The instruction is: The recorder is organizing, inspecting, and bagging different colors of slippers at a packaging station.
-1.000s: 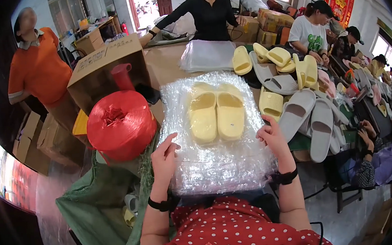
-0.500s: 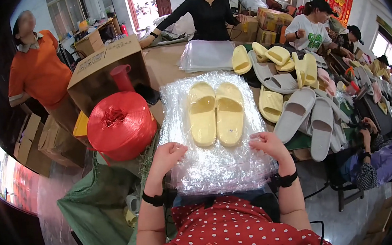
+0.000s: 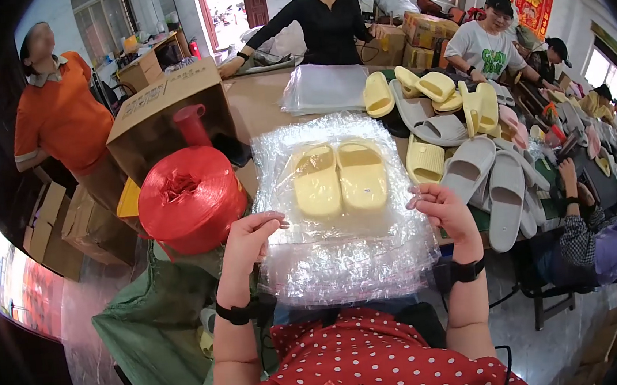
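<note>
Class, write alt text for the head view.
Left hand and right hand pinch the sides of a clear plastic bag holding a pair of yellow slippers, beside a red twine spool and a heap of loose slippers.

The bubble wrap (image 3: 347, 251) is clear, glossy, crinkled plastic. The yellow slippers (image 3: 339, 179) on it look like smooth, matt foam. The red twine spool (image 3: 192, 199) shines; the box (image 3: 169, 106) is dull brown cardboard.
</note>
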`<move>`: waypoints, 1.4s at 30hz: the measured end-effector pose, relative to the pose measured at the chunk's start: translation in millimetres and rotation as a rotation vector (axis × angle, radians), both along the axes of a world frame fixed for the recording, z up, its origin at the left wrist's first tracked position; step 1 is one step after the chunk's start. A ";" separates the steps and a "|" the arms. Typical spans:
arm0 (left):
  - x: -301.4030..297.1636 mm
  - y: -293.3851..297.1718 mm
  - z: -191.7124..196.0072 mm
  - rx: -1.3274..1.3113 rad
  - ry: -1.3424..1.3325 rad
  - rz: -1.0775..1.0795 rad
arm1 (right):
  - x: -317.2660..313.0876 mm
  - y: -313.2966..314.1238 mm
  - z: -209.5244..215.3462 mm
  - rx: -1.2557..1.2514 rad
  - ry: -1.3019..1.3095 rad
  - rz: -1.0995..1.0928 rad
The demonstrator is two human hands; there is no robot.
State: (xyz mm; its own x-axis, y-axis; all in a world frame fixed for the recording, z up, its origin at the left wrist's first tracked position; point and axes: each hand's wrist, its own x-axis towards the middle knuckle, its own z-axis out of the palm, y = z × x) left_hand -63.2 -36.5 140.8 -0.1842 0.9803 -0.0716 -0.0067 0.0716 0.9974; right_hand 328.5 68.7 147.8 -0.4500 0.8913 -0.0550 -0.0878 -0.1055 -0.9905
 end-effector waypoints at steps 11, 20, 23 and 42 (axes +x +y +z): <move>-0.1 4.2 -8.8 -0.183 0.315 -0.229 | -14.2 -20.3 -11.0 -0.001 -0.255 -0.041; -1.5 2.0 -28.4 -0.161 0.256 -0.214 | -6.2 -20.0 -31.5 -0.056 -0.310 0.065; -3.0 1.7 -34.6 -0.048 0.122 -0.166 | -2.1 -18.2 -30.8 -0.010 -0.204 0.066; 8.7 10.0 -76.1 0.160 0.590 0.046 | -3.0 -6.1 -100.0 0.488 -0.508 -0.254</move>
State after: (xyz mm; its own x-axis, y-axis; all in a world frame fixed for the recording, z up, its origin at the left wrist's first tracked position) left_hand -54.5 -26.5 64.7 -0.1904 0.9605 0.2027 0.5506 -0.0665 0.8321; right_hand 325.6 62.5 47.8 -0.2512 0.9409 0.2271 0.4295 0.3186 -0.8450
